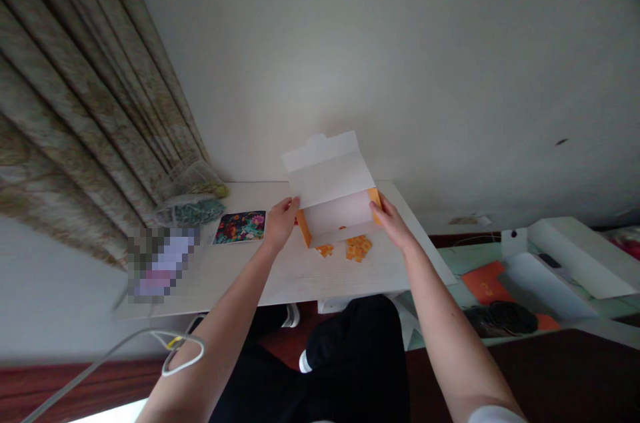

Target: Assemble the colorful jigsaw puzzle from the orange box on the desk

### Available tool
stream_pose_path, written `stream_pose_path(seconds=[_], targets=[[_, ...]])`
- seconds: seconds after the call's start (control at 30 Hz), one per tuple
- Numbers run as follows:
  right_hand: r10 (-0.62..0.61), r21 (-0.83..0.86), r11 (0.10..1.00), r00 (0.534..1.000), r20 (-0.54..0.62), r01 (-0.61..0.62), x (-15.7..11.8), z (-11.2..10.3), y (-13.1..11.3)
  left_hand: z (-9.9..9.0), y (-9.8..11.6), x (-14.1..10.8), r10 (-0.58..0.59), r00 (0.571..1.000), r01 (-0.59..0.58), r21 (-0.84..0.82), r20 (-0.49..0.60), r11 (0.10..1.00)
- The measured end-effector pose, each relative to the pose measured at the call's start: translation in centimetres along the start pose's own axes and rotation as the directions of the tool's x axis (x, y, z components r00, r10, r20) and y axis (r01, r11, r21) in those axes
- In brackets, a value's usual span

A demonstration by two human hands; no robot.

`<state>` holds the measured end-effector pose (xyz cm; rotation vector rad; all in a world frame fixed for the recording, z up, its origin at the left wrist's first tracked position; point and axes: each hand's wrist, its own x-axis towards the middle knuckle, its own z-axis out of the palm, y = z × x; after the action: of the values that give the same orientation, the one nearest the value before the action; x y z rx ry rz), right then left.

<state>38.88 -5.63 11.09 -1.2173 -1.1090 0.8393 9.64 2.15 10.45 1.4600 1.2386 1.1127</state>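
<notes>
Between my two hands is a cardboard box (pixel 333 176), white inside with orange sides, its lid flap raised toward the wall. My left hand (pixel 281 221) is closed on the box's left side. On the opposite end, my right hand (pixel 390 219) grips the orange side panel with the thumb at the front edge. The box is tilted so its pale inside faces me. Just below its front edge, orange patterned puzzle pieces (pixel 358 248) lie in a small heap on the white table (pixel 290 279), with a smaller cluster (pixel 325 250) to their left.
A colourful floral picture card (pixel 241 227) lies left of the box. Clear bags (pixel 193 206) with greenish contents stand by the curtain (pixel 85 89). A white cable (pixel 115 346) loops by my left forearm. Right of the table are an open white box (pixel 543 283) and a dark shoe (pixel 503 318).
</notes>
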Motion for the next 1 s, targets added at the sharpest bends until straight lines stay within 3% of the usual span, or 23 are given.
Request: stream_pose_path(seconds=[0.1, 0.2, 0.4, 0.5, 0.67, 0.77, 0.9, 1.0], targets=[[0.064, 0.015, 0.998, 0.998, -0.024, -0.063, -0.2, -0.1, 1.1, 0.2, -0.5, 0.1, -0.038, 0.999, 0.038, -0.037, 0.003, 0.999], [0.21, 0.059, 0.976, 0.977, -0.019, -0.209, -0.3, -0.5, 2.4, 0.2, -0.3, 0.0, -0.03, 0.999, 0.031, -0.109, 0.01, 0.994], [0.512, 0.157, 0.835, 0.849, 0.129, -0.528, 0.3, -1.7, 3.7, 0.4, 0.1, -0.9, 0.017, 0.987, 0.017, -0.213, 0.157, 0.977], [0.549, 0.188, 0.806, 0.828, 0.117, -0.561, 0.5, -2.0, 3.5, 0.3, -0.2, -1.0, 0.038, 0.971, 0.02, -0.235, 0.238, 0.972], [0.473, 0.219, 0.856, 0.881, 0.036, -0.468, 0.1, -2.0, 2.5, 0.2, -0.5, -1.4, 0.074, 0.943, 0.048, -0.353, 0.325, 0.934], [0.469, 0.218, 0.848, 0.875, 0.117, -0.483, -0.4, -1.9, 1.9, 0.7, -0.6, -1.6, 0.095, 0.951, 0.013, -0.346, 0.293, 0.938], [0.507, 0.226, 0.812, 0.842, 0.187, -0.539, -1.3, -1.9, 1.4, 1.7, -1.3, -1.4, 0.099, 0.987, -0.07, -0.216, 0.124, 0.974], [0.501, 0.217, 0.813, 0.839, 0.214, -0.541, -2.0, -2.0, 1.5, 2.2, -2.0, -1.2, 0.125, 0.992, -0.117, -0.186, 0.027, 0.975]])
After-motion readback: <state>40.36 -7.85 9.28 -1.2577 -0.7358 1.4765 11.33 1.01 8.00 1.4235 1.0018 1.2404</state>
